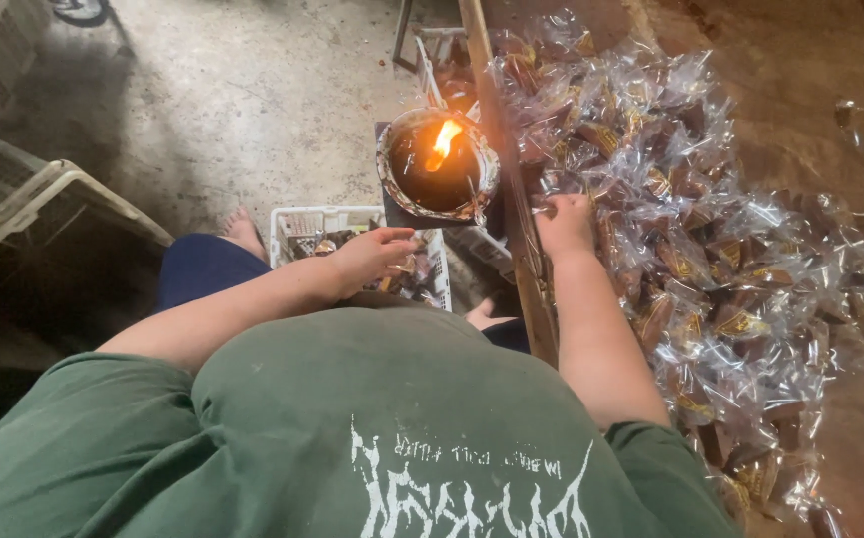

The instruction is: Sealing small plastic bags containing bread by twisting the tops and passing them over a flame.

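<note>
Low in the frame, a green shirt (352, 428) fills the view. Above it, the left hand (367, 257), fingers loosely curled, hovers over a white crate (297, 221) of wrapped sweets. Right of centre, the right hand (564, 224) pinches a clear packet (542, 207) at the pile's (721, 259) edge. Beyond, an oil lamp (437, 164) burns.

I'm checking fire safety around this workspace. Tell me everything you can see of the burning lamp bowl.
The lamp bowl is round and shallow, with a crinkled, foil-like silvery rim and a dark, glossy fill that looks like oil or wax. One orange flame burns upright near its centre. It stands on a dark square base beside the wooden edge of the table, above a white basket. No hand touches it; the left hand hovers just below it.
</note>
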